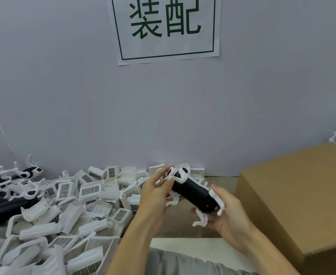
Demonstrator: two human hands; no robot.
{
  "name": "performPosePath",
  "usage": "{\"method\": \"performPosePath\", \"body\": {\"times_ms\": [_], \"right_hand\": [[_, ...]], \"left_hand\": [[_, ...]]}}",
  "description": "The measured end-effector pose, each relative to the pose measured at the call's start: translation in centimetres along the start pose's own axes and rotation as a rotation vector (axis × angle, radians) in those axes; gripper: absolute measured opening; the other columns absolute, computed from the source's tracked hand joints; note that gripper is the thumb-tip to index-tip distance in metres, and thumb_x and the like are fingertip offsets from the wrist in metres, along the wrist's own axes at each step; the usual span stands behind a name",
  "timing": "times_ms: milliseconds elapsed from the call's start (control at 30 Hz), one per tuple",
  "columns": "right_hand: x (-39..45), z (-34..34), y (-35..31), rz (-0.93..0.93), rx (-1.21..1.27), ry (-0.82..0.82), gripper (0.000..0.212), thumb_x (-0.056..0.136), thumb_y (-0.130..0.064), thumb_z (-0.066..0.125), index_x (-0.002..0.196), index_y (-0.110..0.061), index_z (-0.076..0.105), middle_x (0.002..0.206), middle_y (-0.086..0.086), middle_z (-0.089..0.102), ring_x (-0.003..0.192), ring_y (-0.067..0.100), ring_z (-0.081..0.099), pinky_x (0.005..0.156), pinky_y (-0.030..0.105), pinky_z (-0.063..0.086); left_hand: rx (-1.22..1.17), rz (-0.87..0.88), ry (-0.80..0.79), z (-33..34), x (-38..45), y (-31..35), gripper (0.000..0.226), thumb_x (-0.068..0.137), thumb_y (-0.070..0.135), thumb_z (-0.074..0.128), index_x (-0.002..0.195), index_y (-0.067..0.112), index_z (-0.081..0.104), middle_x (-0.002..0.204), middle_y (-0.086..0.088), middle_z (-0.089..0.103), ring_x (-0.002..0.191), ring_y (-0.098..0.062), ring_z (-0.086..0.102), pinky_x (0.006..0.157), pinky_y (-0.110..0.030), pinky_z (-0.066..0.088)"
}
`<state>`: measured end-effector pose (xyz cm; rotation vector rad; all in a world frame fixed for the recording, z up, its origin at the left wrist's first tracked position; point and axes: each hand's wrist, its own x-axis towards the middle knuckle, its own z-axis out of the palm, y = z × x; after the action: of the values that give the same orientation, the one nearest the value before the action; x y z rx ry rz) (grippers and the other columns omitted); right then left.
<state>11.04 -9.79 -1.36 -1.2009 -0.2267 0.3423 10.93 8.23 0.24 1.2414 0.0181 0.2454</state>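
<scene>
Toy dog [193, 192], black-bodied with white legs, is held at lower centre, left hand [154, 197] curled round its head end, right hand [229, 217] gripping its rear. Heaped white plastic shells [87, 195] crowd the lower left; cardboard box [294, 195] flanks the right, wall sign [165, 26] above.

Black-bodied toy dog [194, 193], white legs, tilted, held above table

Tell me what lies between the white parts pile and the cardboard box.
Head view: the left hand and right hand holding a black-bodied toy, over the brown tabletop.
</scene>
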Motion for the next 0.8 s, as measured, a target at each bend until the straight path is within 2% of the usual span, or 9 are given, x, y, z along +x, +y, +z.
{"method": "performPosePath", "body": {"times_ms": [67, 167, 267, 333, 400, 533, 600, 667, 800], "right_hand": [[-0.2, 0.1, -0.5, -0.077, -0.398, 0.06, 0.041, 0.102, -0.034, 0.042, 0.106, -0.002, 0.067, 0.081, 0.026, 0.061, 0.077, 0.027, 0.057, 0.082, 0.047, 0.055], [-0.9, 0.6, -1.6, -0.125, -0.899, 0.058, 0.039, 0.096, -0.033, 0.055, 0.092, 0.004, 0.063, 0.075, 0.013, 0.055, 0.068, 0.019, 0.049, 0.064, 0.03, 0.037], [-1.8, 1.1, -2.9, 0.017, -1.098, -0.005, 0.027, 0.091, -0.026, 0.062, 0.095, 0.0, 0.069, 0.076, 0.007, 0.066, 0.061, 0.02, 0.06, 0.06, 0.031, 0.05], [-2.4, 1.3, -3.6, 0.148, -1.004, -0.079, 0.022, 0.094, -0.015, 0.058, 0.11, -0.003, 0.067, 0.097, 0.012, 0.074, 0.067, 0.021, 0.07, 0.071, 0.032, 0.061], [-3.0, 1.2, -4.2, 0.21, -0.91, -0.118, 0.024, 0.097, -0.008, 0.053, 0.119, -0.004, 0.061, 0.107, 0.012, 0.071, 0.069, 0.023, 0.07, 0.076, 0.031, 0.062], [-4.3, 1.0, -5.8, 0.272, -0.821, -0.096, 0.029, 0.1, -0.007, 0.045, 0.114, 0.012, 0.061, 0.11, 0.025, 0.07, 0.07, 0.024, 0.07, 0.078, 0.03, 0.062], [-5.4, 0.5, -7.2, 0.275, -0.661, -0.101, 0.027, 0.099, -0.005, 0.043, 0.102, 0.009, 0.066, 0.099, 0.025, 0.072, 0.068, 0.022, 0.07, 0.066, 0.025, 0.06], [-6.7, -0.5, -9.4, 0.203, -0.489, -0.069, 0.027, 0.099, -0.004, 0.042, 0.097, 0.006, 0.067, 0.087, 0.02, 0.072, 0.065, 0.023, 0.071, 0.06, 0.025, 0.058], [-8.8, -5.0, -16.9, -0.167, -0.23, 0.286, 0.028, 0.102, -0.004, 0.041, 0.101, 0.005, 0.067, 0.086, 0.021, 0.07, 0.059, 0.021, 0.068, 0.054, 0.024, 0.057]], "left_hand": [[0.065, -0.014, 0.06, -0.3, 0.2, -0.3, 0.029, 0.1, 0.006, 0.057, 0.115, 0.025, 0.073, 0.104, -0.011, 0.076, 0.097, -0.028, 0.072, 0.081, -0.046, 0.061], [0.111, -0.072, 0.121, -0.7, 0.4, -0.7, 0.025, 0.101, 0.009, 0.056, 0.112, 0.024, 0.073, 0.108, -0.014, 0.071, 0.1, -0.03, 0.07, 0.071, -0.043, 0.062], [0.138, -0.152, 0.091, -1.1, 0.6, -1.2, 0.019, 0.1, 0.011, 0.059, 0.11, 0.021, 0.072, 0.111, -0.012, 0.068, 0.099, -0.026, 0.068, 0.069, -0.043, 0.062], [0.104, -0.204, 0.036, -1.0, 0.5, -1.6, 0.016, 0.099, 0.011, 0.06, 0.11, 0.015, 0.072, 0.109, -0.013, 0.069, 0.093, -0.026, 0.069, 0.061, -0.039, 0.06], [0.005, -0.248, 0.007, -0.6, 0.0, -2.1, 0.017, 0.1, 0.019, 0.059, 0.104, 0.009, 0.072, 0.105, -0.015, 0.071, 0.084, -0.027, 0.072, 0.06, -0.039, 0.059], [-0.077, -0.262, 0.082, 0.0, -0.9, -3.4, 0.042, 0.104, 0.04, 0.044, 0.111, 0.005, 0.069, 0.112, -0.021, 0.069, 0.098, -0.043, 0.067, 0.093, -0.058, 0.052], [-0.019, -0.22, 0.118, 0.2, -1.0, -3.8, 0.047, 0.107, 0.038, 0.04, 0.109, 0.001, 0.067, 0.101, -0.024, 0.069, 0.083, -0.041, 0.066, 0.071, -0.045, 0.059], [0.044, -0.22, 0.146, 0.4, -1.1, -4.0, 0.046, 0.108, 0.035, 0.037, 0.099, 0.002, 0.068, 0.08, -0.017, 0.07, 0.057, -0.028, 0.061, 0.042, -0.028, 0.051], [0.125, -0.264, 0.144, 0.9, -0.6, -3.8, 0.039, 0.107, 0.026, 0.036, 0.093, 0.004, 0.064, 0.077, -0.02, 0.062, 0.054, -0.028, 0.051, 0.032, -0.022, 0.042]]}}
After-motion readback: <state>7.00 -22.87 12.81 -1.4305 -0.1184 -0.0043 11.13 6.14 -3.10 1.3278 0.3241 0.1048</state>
